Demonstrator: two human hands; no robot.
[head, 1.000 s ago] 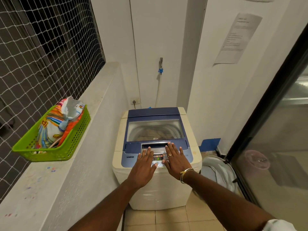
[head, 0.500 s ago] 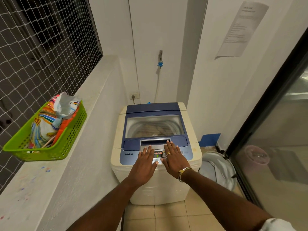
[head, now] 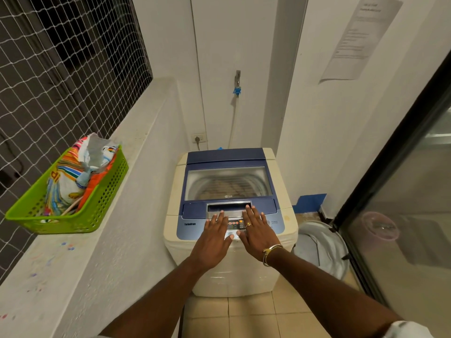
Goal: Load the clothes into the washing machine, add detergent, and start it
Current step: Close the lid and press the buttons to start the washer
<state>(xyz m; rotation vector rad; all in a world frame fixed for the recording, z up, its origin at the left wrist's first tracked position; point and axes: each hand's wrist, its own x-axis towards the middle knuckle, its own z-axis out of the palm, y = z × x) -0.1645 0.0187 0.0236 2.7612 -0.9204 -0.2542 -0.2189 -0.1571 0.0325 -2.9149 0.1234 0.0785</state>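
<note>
A cream and blue top-loading washing machine stands in the corner with its clear lid closed; clothes show dimly through it. My left hand and my right hand lie flat, fingers spread, on the front control panel, whose red lights glow between them. Both hands hold nothing. A colourful detergent bag with a torn-open top sits in a green plastic basket on the ledge to the left.
A grey concrete ledge runs along the left under netting. A tap and hose hang on the back wall above a socket. A grey laundry bag lies right of the machine, beside a glass sliding door.
The view has tilted slightly, so the machine sits lower in frame. Both hands stay flat on the control panel in about the same place.
</note>
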